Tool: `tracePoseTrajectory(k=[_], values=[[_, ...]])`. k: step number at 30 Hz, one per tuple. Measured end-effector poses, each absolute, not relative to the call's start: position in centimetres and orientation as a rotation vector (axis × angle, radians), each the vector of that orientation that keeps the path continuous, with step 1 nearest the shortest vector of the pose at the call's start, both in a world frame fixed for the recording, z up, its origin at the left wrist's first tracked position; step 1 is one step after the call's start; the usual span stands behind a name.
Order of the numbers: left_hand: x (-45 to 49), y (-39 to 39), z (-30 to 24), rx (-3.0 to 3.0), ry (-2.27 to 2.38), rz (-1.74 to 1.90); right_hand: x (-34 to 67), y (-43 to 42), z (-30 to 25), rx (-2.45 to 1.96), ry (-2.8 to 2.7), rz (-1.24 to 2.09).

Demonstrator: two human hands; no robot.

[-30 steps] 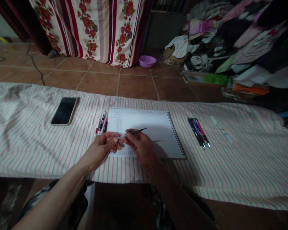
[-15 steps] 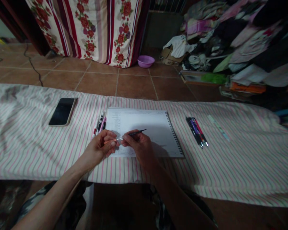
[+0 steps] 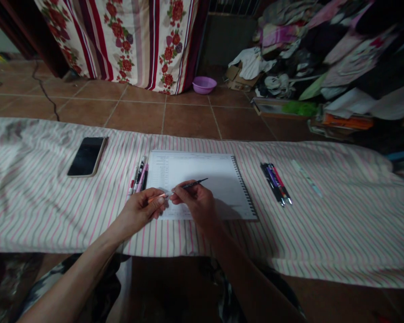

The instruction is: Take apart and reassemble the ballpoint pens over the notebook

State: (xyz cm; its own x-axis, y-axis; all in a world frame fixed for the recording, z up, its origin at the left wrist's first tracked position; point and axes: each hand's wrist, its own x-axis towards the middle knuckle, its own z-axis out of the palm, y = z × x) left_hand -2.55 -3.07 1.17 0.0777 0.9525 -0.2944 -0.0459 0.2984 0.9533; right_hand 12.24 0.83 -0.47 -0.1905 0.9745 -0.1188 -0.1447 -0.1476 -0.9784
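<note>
Above the near-left part of a spiral notebook (image 3: 205, 168), my two hands are close together. My left hand (image 3: 148, 204) pinches a slim orange pen part (image 3: 157, 198) between thumb and fingers. In my right hand (image 3: 195, 197) is a dark, slim pen part (image 3: 192, 184), its thin tip pointing away to the right. The facing ends of the two parts nearly meet between my fingertips; I cannot tell if they touch. Several pens (image 3: 141, 174) lie along the notebook's left edge, just beyond my left hand.
A striped cloth (image 3: 202, 240) covers the low surface. On it lie a phone (image 3: 87, 157) at left, several pens (image 3: 276, 184) right of the notebook, and a pale patterned strip (image 3: 307, 178) farther right. A purple basin (image 3: 204, 85) and piled clothes (image 3: 289, 45) are on the floor beyond.
My hands stay over the notebook with small finger shifts. The dark pen part has moved slightly right, and less of the pale section between the hands shows.
</note>
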Motion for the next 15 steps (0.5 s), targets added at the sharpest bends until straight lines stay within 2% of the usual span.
tracePoseTrajectory(k=[15], values=[[-2.6, -3.6, 0.0, 1.438, 1.512, 1.066, 11.9, 0.1, 0.4, -1.19, -1.135, 1.476]])
